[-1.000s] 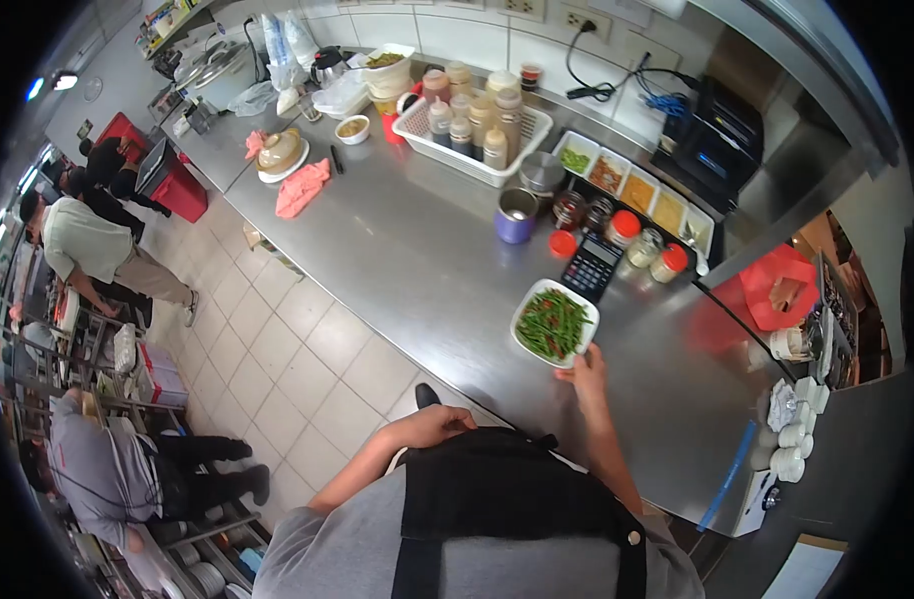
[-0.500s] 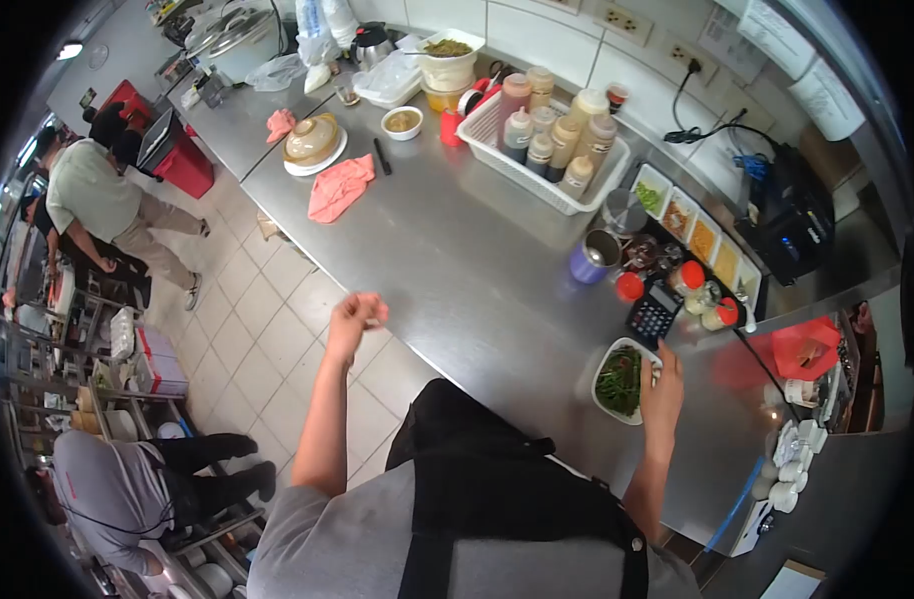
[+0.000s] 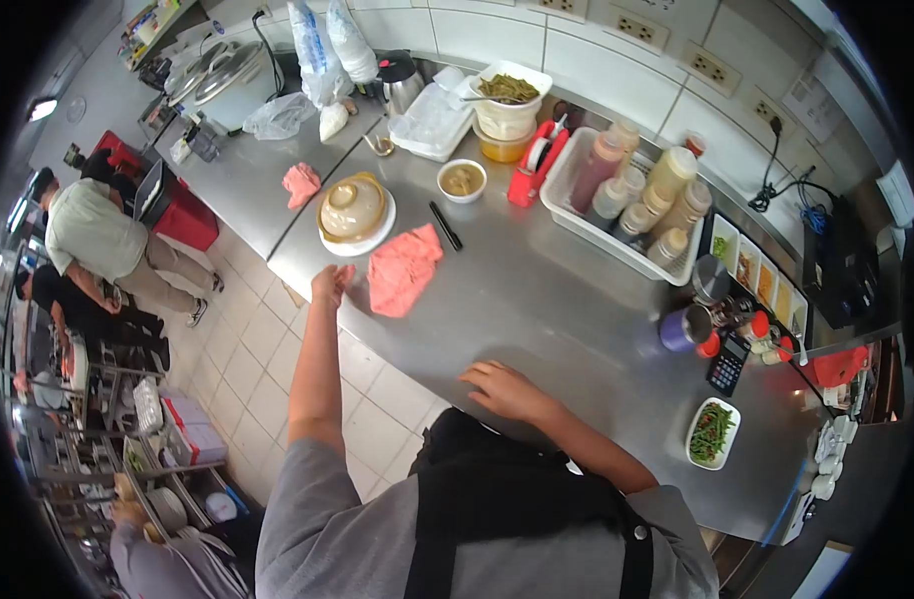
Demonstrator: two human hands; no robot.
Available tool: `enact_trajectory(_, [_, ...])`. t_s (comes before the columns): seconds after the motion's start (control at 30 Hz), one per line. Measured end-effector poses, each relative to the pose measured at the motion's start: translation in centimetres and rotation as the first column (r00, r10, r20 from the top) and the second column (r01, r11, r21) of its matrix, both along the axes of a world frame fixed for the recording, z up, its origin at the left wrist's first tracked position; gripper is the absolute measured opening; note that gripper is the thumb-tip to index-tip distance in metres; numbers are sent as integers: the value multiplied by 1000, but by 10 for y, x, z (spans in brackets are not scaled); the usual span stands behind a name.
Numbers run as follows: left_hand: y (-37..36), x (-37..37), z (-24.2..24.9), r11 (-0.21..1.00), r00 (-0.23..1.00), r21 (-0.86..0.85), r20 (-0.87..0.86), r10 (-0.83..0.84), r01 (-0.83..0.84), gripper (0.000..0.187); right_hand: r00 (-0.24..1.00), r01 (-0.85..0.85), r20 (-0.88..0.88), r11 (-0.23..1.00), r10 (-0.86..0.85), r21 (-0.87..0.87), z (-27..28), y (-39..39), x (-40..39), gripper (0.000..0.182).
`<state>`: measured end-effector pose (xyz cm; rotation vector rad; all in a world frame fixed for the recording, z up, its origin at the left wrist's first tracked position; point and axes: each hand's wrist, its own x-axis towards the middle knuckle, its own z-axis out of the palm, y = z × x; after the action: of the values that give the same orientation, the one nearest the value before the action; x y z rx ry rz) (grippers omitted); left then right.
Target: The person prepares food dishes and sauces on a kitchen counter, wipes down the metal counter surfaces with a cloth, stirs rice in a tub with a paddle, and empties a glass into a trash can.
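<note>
Cloth (image 3: 404,272) lies just right of your left hand (image 3: 331,286), its grip unclear, while your right hand (image 3: 504,390) is loosely open.

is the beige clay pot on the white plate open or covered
Covered: a domed beige lid sits on the beige clay pot, hiding its inside.

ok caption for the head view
Left hand near lidded pot and pink cloth, right hand over steel counter.

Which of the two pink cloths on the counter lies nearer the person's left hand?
The larger pink cloth, loosely spread beside the left hand; the smaller cloth lies bunched farther off, near the lidded pot.
</note>
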<state>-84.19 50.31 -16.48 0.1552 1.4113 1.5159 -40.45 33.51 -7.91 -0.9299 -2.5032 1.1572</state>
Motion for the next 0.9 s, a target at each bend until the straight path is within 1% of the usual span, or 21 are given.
enact_trajectory(0.03, [10, -3, 0, 999, 999, 1, 14, -32, 32, 26, 1000, 13, -3, 1000, -13, -1, 0, 13, -27, 37])
enact_trajectory(0.07, [17, -6, 1, 998, 997, 1, 30, -65, 65, 25, 1000, 16, 2, 991, -17, 135, 0, 25, -52, 40])
enact_trajectory(0.1, [27, -18, -13, 989, 990, 44, 14, -140, 139, 23, 1000, 19, 9, 964, -22, 267, 0, 35, -76, 43])
enact_trajectory(0.13, [32, -19, -8, 988, 988, 38, 15, -153, 152, 23, 999, 32, 9, 965, -36, 261, -4, 45, -100, 43])
enact_trajectory(0.2, [38, -4, 6, 974, 961, -81, -160, -224, 213, 23, 997, -66, 60, 855, 41, 514, -15, 68, -136, 48])
enact_trajectory(0.23, [37, 11, 24, 984, 967, -84, -191, -171, 158, 21, 998, -58, 64, 858, 30, 510, -24, 80, -149, 48])
enact_trajectory(0.27, [40, 11, 24, 982, 966, -89, -187, -180, 166, 21, 989, -53, 144, 835, -32, 548, -34, 93, -159, 49])
enact_trajectory(0.3, [41, 11, 23, 980, 952, -112, -241, -190, 168, 20, 971, -55, 222, 811, -94, 582, -45, 104, -166, 50])
enact_trajectory(0.33, [39, 9, 20, 976, 934, -137, -295, -203, 169, 19, 970, -51, 225, 818, -97, 573, -59, 116, -167, 50])
enact_trajectory(0.4, [39, -4, 2, 978, 953, -150, -244, -178, 145, 20, 959, 99, 178, 852, -219, 514, -74, 149, -158, 56])
enact_trajectory(0.43, [34, -3, -3, 978, 956, -160, -237, -171, 136, 19, 949, 123, 186, 845, -253, 520, -70, 165, -154, 56])
enact_trajectory(0.5, [11, 6, 6, 974, 943, -152, -260, -206, 171, 15, 928, 182, 221, 882, -301, 434, -59, 189, -141, 51])
enact_trajectory(0.53, [1, -2, -10, 963, 945, -85, -188, -268, 256, 12, 934, 167, 222, 891, -280, 422, -54, 196, -129, 48])
enact_trajectory(0.57, [-13, 3, -9, 958, 937, -167, -227, -267, 232, 9, 940, 155, 219, 902, -260, 403, -51, 195, -115, 45])
enact_trajectory(0.6, [-31, 2, -8, 938, 914, -166, -224, -337, 305, 8, 915, 227, 228, 891, -334, 393, -48, 185, -102, 45])
enact_trajectory(0.67, [-71, 12, 0, 920, 883, -190, -268, -385, 344, 14, 883, 440, 81, 876, -462, 199, -42, 162, -78, 41])
enact_trajectory(0.7, [-92, 24, 10, 914, 874, -240, -291, -389, 327, 16, 862, 487, 22, 841, -506, 237, -43, 144, -57, 37])
enact_trajectory(0.73, [-114, 36, 18, 910, 868, -286, -316, -384, 298, 18, 843, 516, 30, 824, -537, 232, -41, 124, -33, 37])
enact_trajectory(0.8, [-150, 43, 10, 878, 829, -307, -319, -459, 368, 24, 773, 634, -65, 764, -631, 117, -27, 77, 16, 32])
enact_trajectory(0.87, [-176, 64, 13, 828, 778, -334, -308, -548, 451, 25, 691, 719, -62, 676, -720, 159, -19, 28, 69, 28])
enact_trajectory(0.9, [-185, 85, 19, 815, 757, -351, -323, -568, 462, 21, 612, 781, -19, 600, -791, 176, -4, 3, 94, 27])
